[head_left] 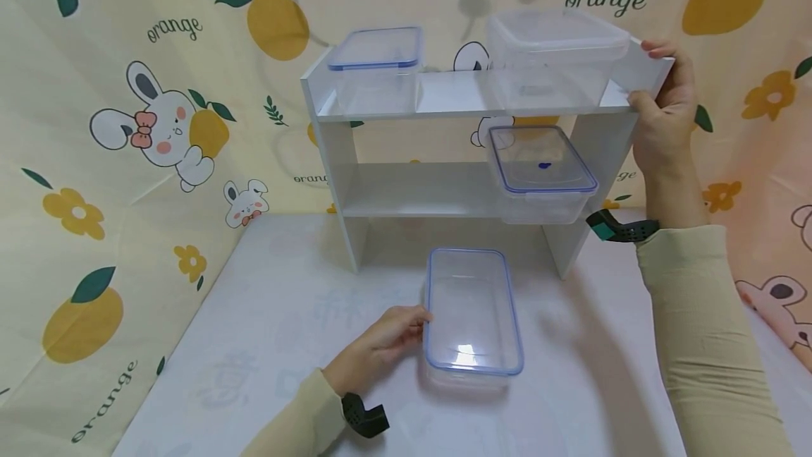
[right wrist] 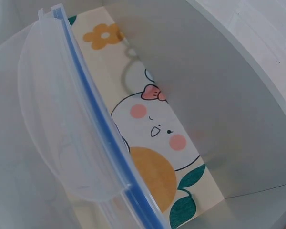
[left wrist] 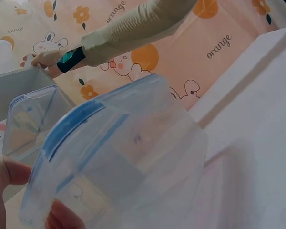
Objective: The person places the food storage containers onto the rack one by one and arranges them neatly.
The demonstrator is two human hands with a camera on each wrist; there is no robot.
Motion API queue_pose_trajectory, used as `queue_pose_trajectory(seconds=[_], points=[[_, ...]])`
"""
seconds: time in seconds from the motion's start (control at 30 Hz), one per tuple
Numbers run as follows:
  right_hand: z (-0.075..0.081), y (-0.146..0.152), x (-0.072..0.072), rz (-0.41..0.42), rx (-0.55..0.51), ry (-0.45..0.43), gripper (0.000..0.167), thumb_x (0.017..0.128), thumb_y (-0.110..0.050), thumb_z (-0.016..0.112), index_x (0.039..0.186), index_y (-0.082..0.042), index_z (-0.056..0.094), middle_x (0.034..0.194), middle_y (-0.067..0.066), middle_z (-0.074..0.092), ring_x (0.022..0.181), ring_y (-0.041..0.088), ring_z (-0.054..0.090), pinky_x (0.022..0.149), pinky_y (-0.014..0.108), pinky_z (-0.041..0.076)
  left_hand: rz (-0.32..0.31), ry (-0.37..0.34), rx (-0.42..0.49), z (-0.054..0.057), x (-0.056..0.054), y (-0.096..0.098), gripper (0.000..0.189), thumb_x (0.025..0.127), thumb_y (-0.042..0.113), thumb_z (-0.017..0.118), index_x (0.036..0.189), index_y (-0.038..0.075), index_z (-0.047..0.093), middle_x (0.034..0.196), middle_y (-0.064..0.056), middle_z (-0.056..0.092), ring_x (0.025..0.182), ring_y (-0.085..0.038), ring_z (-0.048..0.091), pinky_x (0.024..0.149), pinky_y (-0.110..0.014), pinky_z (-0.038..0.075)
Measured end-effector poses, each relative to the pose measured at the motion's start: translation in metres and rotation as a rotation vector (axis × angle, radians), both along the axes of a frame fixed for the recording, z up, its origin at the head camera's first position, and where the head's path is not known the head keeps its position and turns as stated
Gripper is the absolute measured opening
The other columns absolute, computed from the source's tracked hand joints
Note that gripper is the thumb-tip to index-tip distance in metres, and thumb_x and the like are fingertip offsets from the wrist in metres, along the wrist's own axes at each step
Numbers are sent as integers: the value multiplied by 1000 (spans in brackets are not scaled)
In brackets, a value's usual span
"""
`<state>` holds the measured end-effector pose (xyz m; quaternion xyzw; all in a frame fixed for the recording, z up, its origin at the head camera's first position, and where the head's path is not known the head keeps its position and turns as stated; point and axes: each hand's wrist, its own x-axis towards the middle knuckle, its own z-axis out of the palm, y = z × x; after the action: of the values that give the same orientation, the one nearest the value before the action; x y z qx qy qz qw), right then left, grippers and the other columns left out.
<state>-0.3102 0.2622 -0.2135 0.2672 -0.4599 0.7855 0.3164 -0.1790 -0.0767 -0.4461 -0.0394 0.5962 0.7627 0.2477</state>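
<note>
My left hand (head_left: 390,336) pinches the left edge of a clear plastic food container (head_left: 472,309) with a blue-rimmed lid. In the left wrist view, thumb and fingertip lie on either side of that container's (left wrist: 128,143) rim, and it looks tilted. A white two-tier shelf (head_left: 419,189) stands behind it on the table. My right hand (head_left: 669,111) grips the top of the shelf's right side panel, thumb in front and fingers behind. Closest below this hand, another blue-rimmed container (head_left: 542,161) sits at the right of the middle board, its front overhanging the edge.
On the top board stand a blue-rimmed container (head_left: 377,83) at the left and a larger clear container (head_left: 558,62) with a whitish lid at the right. A patterned cloth (head_left: 266,132) with oranges and rabbits hangs behind the white table (head_left: 266,323).
</note>
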Motion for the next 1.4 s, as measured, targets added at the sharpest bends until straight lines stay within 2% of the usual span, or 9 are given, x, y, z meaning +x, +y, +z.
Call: queue_pose_trajectory(seconds=[0.17,0.4,0.6,1.0,1.2,1.4], points=[[-1,0,-1,-10,19,27,47,81,29,38,111,-4,55,130,9,52,124,26,43,118,39,34,-11,4,9,3,0,-6,11,81,5,57,89,-1,62,72,5,61,70,-4,56,65,-14,49],[0,1,-1,-3,1,0,48,81,29,38,110,-4,55,131,9,52,126,25,42,118,37,35,-14,15,-8,11,-1,-12,11,80,7,56,87,0,59,72,6,61,69,-3,56,64,-13,48],[0,1,-1,14,6,-2,48,81,29,38,111,-4,55,131,9,51,126,26,43,118,38,36,-13,34,-21,18,-1,-18,5,79,10,55,78,7,59,66,7,61,64,-2,56,64,-13,47],[0,1,0,-15,23,-15,48,81,29,39,111,-5,55,132,9,51,127,26,43,118,37,36,-34,45,6,32,-3,-32,6,81,8,52,78,8,58,68,7,60,65,-2,58,64,-13,51],[0,1,0,-16,12,-14,48,81,29,39,111,-5,56,131,8,51,127,26,42,117,36,37,-38,55,24,39,-3,-36,7,81,7,50,84,4,56,68,7,61,66,-2,58,65,-14,52],[1,0,-1,-24,21,-13,48,81,29,39,111,-5,56,132,8,51,127,25,42,118,37,36,-52,66,47,46,-2,-41,13,82,6,49,74,12,58,69,8,62,67,-2,59,66,-14,52]])
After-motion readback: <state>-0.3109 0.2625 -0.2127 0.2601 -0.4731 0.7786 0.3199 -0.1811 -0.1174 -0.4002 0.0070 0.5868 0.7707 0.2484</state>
